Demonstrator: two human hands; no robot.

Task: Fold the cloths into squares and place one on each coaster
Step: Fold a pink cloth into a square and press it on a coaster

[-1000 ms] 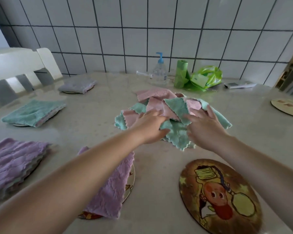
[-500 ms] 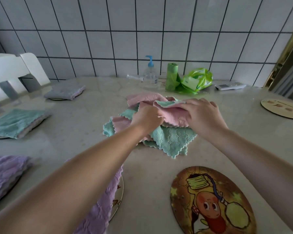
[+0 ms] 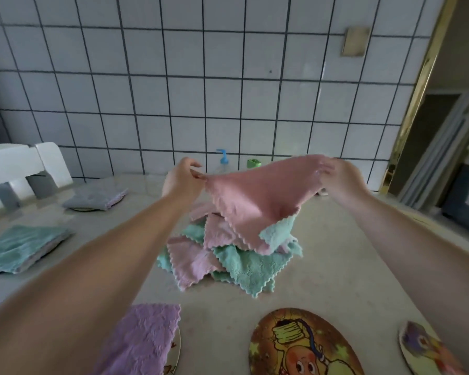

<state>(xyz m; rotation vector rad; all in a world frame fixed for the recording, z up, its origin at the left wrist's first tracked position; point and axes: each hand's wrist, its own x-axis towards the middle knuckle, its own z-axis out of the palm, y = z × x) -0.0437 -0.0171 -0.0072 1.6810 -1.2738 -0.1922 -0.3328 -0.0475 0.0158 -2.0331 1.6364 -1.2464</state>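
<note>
A pink cloth [image 3: 257,201] with a teal underside hangs in the air over the pile. My left hand [image 3: 183,180] pinches its left corner and my right hand [image 3: 336,177] pinches its right corner. Below lies a loose pile of pink and teal cloths [image 3: 228,261] on the table. A round picture coaster [image 3: 295,345] lies bare at the front, and a second bare coaster [image 3: 423,347] sits at the front right. A folded purple cloth [image 3: 144,339] covers a coaster at the front left. Folded teal [image 3: 19,247] and grey [image 3: 95,197] cloths rest on coasters at the left.
A white chair back [image 3: 25,163] stands at the table's far left. A pump bottle [image 3: 222,161] and a green roll [image 3: 253,163] stand against the tiled wall behind the lifted cloth. A doorway with a gold frame [image 3: 412,104] opens at the right.
Both hands have lifted one pink cloth off the pile and spread it apart by its corners. The camera has tilted upward.
</note>
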